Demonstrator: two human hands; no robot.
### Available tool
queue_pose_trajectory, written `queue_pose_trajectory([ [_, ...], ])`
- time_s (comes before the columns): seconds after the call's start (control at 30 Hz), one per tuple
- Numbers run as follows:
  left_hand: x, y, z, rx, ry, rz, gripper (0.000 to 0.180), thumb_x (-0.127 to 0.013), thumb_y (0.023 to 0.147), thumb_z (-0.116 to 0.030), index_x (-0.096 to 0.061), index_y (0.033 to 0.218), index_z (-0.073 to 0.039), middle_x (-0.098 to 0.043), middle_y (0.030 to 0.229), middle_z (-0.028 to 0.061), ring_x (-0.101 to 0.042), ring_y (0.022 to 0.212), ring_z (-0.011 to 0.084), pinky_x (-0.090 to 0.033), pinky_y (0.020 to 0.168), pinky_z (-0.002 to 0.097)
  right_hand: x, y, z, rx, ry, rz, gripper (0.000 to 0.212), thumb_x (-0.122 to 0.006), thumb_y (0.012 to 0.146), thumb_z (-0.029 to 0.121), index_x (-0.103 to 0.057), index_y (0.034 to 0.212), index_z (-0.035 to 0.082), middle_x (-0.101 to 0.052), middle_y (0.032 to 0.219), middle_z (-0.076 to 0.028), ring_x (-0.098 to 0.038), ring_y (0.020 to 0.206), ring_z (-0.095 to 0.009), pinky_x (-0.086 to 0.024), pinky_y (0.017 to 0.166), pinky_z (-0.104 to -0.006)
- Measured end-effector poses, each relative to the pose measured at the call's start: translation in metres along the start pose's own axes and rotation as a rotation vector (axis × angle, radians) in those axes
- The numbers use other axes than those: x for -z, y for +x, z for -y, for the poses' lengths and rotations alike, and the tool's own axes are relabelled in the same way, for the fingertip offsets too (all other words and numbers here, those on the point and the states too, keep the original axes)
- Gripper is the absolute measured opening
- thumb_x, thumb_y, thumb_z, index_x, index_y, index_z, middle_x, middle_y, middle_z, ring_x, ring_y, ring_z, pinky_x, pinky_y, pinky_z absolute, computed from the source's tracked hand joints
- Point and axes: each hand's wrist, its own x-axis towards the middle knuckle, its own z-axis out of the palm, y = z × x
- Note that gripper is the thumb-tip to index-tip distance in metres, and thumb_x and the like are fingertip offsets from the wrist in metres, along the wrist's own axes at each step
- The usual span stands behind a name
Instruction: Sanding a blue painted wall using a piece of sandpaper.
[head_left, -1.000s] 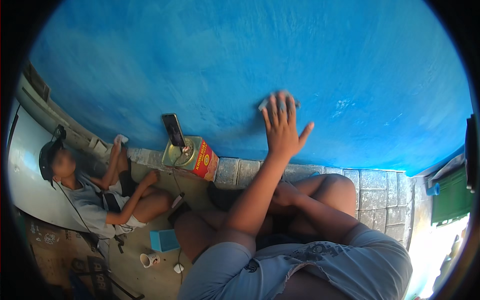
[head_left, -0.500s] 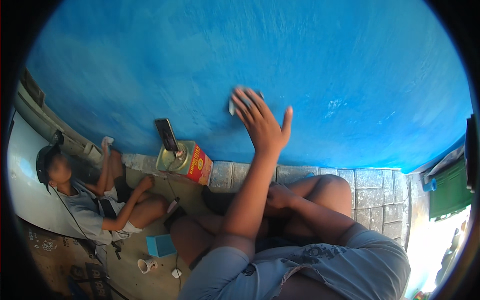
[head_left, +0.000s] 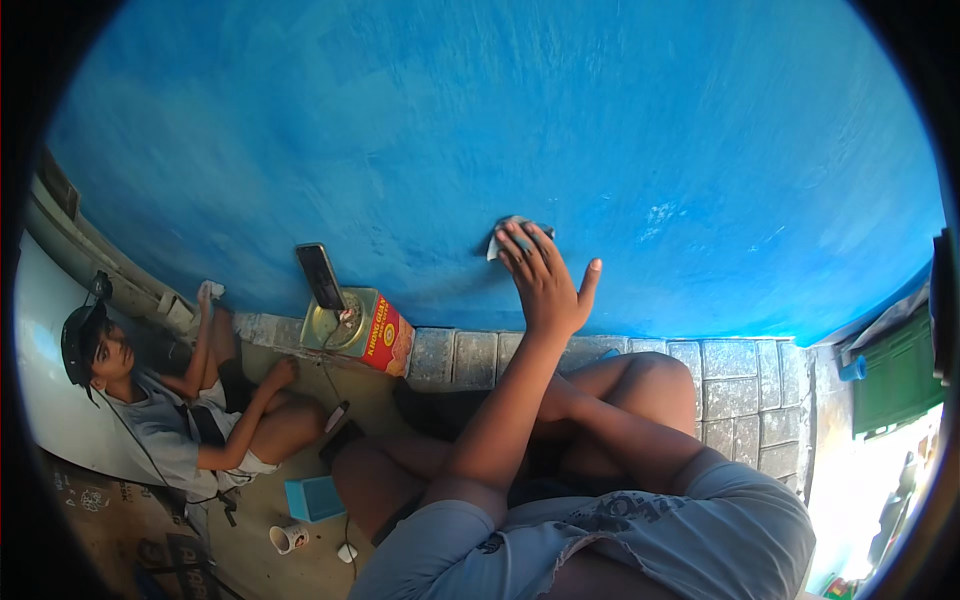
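My left hand [head_left: 545, 285] is raised to the blue wall [head_left: 640, 120], palm toward it and thumb stuck out to the right. Under its fingers a small folded whitish-grey sheet [head_left: 494, 247] is pressed to the paint; whether it is cloth or paper I cannot make out. My right hand [head_left: 556, 398] rests low by my crossed legs, partly covered by my left forearm, so its fingers are hidden.
To the left, another person [head_left: 165, 390] sits with one hand holding something white at the wall. A phone [head_left: 320, 277] stands on a red and yellow tin [head_left: 385, 338]. A light-blue box [head_left: 314, 498] and a paper cup [head_left: 288, 539] are on the floor. Grey paving blocks [head_left: 735, 375] edge the wall.
My left hand has moved down and slightly right along the wall with the sheet under its fingers. My right hand has stayed low by my legs.
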Motion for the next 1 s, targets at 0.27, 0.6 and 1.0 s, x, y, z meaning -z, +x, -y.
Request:
queue_pose_trajectory([
  [0.27,0.055,0.1,-0.014,0.091,-0.062,-0.314,0.1,-0.043,0.095,-0.058,0.0,0.147,0.015,0.003,0.152,0.0402,0.004,0.141,0.0594,-0.008,0.111,0.0673,0.004,-0.004,0.013,-0.28,-0.006,0.098,0.05,-0.047,0.093,0.043,-0.057,0.131,0.012,-0.057,0.13,-0.022,-0.05,0.12,-0.045,-0.038,0.104,-0.0584],
  [0.6,0.051,0.082,-0.003,0.062,-0.065,-0.198,0.099,-0.048,0.095,-0.051,0.004,0.148,0.014,0.006,0.153,0.0386,0.008,0.143,0.054,-0.004,0.115,0.0613,0.002,-0.007,0.008,-0.279,-0.05,0.118,0.049,-0.049,0.093,0.045,-0.061,0.123,0.008,-0.06,0.124,-0.021,-0.052,0.118,-0.044,-0.039,0.102,-0.0591],
  [1.0,0.055,0.076,0.019,0.022,-0.067,-0.333,0.075,-0.043,0.1,-0.037,-0.012,0.151,0.008,-0.01,0.155,0.0341,-0.009,0.143,0.0534,-0.014,0.114,0.0607,0.016,-0.003,0.028,-0.334,-0.057,0.133,0.052,-0.046,0.094,0.051,-0.066,0.11,0.006,-0.065,0.111,-0.021,-0.058,0.109,-0.042,-0.044,0.097,-0.0518],
])
